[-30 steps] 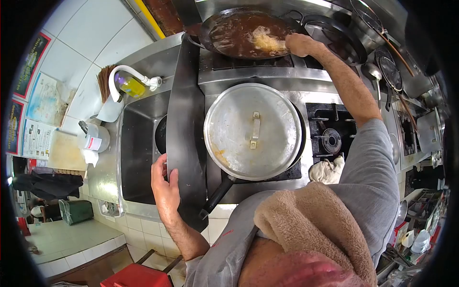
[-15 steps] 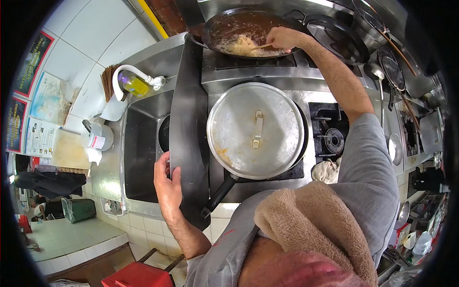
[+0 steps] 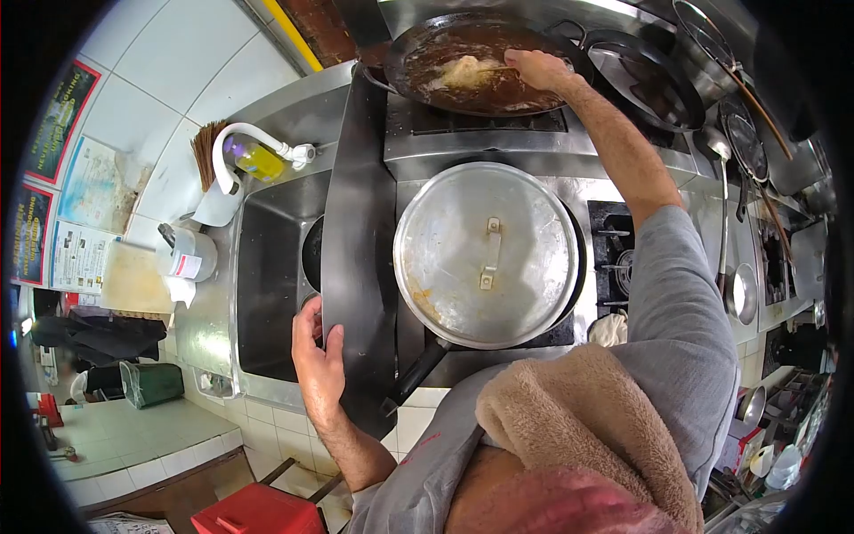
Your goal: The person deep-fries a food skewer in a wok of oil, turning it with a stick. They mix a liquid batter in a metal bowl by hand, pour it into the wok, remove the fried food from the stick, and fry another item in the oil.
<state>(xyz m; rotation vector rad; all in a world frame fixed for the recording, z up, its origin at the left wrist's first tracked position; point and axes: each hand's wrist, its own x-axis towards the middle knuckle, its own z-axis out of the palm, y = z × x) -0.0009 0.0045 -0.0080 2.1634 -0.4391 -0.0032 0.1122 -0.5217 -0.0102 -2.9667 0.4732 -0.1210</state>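
My right hand (image 3: 543, 71) is closed on a thin wooden stick (image 3: 495, 68) over the wok (image 3: 398, 64); most of the stick is hidden. Its tip meets a pale, foamy clump of frying food (image 3: 464, 71) in brown oil. Low on the left, my left hand (image 3: 318, 365) straddles the edge of an upright metal panel (image 3: 360, 196). The thumb lies on the panel's stove side, with the fingers curled on the sink side. Between me and the wok sits a large pot under a round metal lid (image 3: 445, 249), its dark handle (image 3: 416, 378) pointing toward me.
Left of the panel is a sink (image 3: 267, 276) with a white faucet (image 3: 253, 133) and a bottle of yellow liquid (image 3: 260, 163). A black pan (image 3: 645, 80) stands right of the wok. Farther right are a ladle (image 3: 719, 147), strainers and a burner (image 3: 618, 258).
The pale food has gathered into a tighter clump nearer the wok's middle, and my right hand has moved with the stick. My left hand stays at the panel. The view has shifted slightly.
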